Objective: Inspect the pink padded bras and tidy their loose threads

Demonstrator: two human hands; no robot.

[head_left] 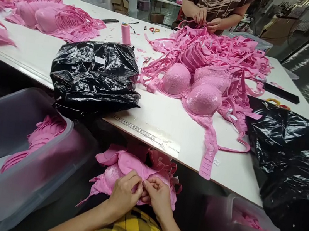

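Note:
A pink lace bra (112, 177) rests on my lap, below the table's front edge, with more pink pieces bunched behind it. My left hand (126, 190) is closed over the bra's middle, thumb and fingers pinched together. Close beside it, my right hand (158, 195) pinches at the same spot, the fingertips of both hands nearly touching. Any small part between the fingertips is hidden. On the table lies a pile of pink bras (204, 96), one band hanging toward the front edge.
A black plastic bag (94, 78) sits on the table, another black bag (293, 145) at right. A measuring tape (136, 127) runs along the front edge. Plastic bins (45, 176) flank me. Thread (125, 34) stands farther back. Across the table, a co-worker's hands (206, 20) handle pink straps.

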